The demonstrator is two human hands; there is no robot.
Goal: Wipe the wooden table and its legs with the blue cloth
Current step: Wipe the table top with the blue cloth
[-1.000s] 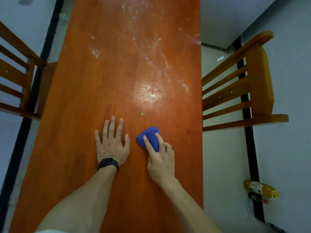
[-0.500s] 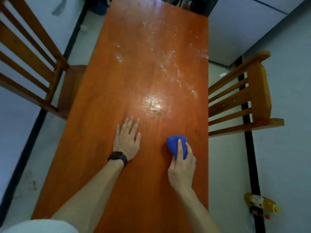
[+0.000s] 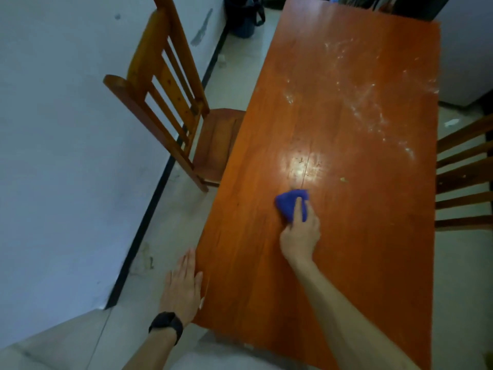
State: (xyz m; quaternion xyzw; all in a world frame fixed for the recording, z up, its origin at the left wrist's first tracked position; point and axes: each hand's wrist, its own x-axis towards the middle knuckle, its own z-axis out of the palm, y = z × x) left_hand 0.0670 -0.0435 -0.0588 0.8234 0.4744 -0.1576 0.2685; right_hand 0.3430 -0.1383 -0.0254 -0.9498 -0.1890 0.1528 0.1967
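Observation:
The long orange-brown wooden table (image 3: 346,129) runs away from me, with white dusty smears on its far right part and a small crumb (image 3: 343,179) near the middle. A bunched blue cloth (image 3: 288,202) lies on the tabletop just below a bright glare patch. My right hand (image 3: 300,233) presses down on the cloth, forefinger stretched over it and the other fingers curled round its near side. My left hand (image 3: 182,287), a black watch on the wrist, has straight fingers at the table's left edge near the front corner. The table legs are hidden.
A wooden slatted chair (image 3: 170,102) stands against the table's left side by the white wall. Another slatted chair (image 3: 464,174) is at the right edge. A dark bag (image 3: 245,14) sits on the floor at the far left.
My view has swung to the left. My left hand has left the tabletop's middle for the left edge. My right hand has slid the cloth leftward and further up the table.

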